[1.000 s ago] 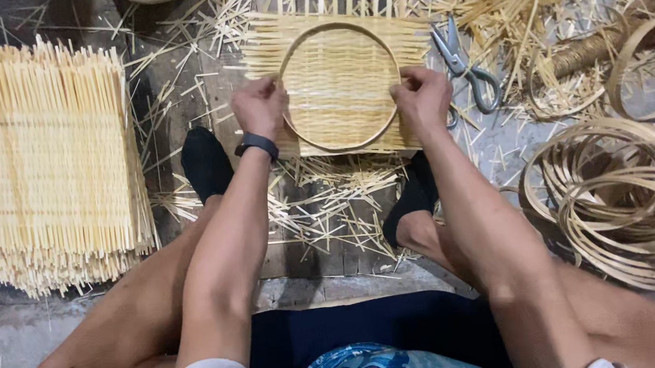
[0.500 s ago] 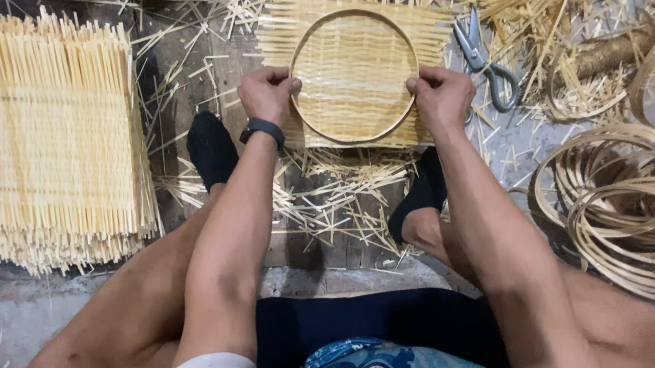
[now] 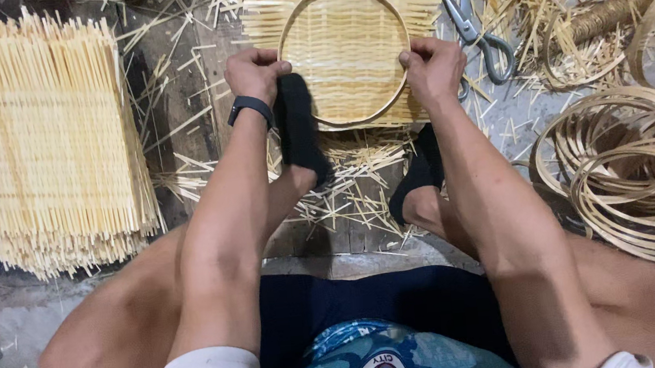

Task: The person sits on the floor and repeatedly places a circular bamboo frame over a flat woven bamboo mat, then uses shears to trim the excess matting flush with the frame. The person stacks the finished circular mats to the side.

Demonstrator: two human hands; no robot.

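Left sock point(image 3: 299, 127) slid up to hoop point(image 3: 345, 52) (both hands point(image 3: 256, 73) gripping).

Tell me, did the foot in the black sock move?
Yes. The left foot slid forward between the left hand and the round hoop, nearer the hoop's rim.

Bright, even overhead light keeps the centre sharp, with soft shadows under the forearms toward 6 o'clock, dimmer corners, and slight blur at the bottom edge.
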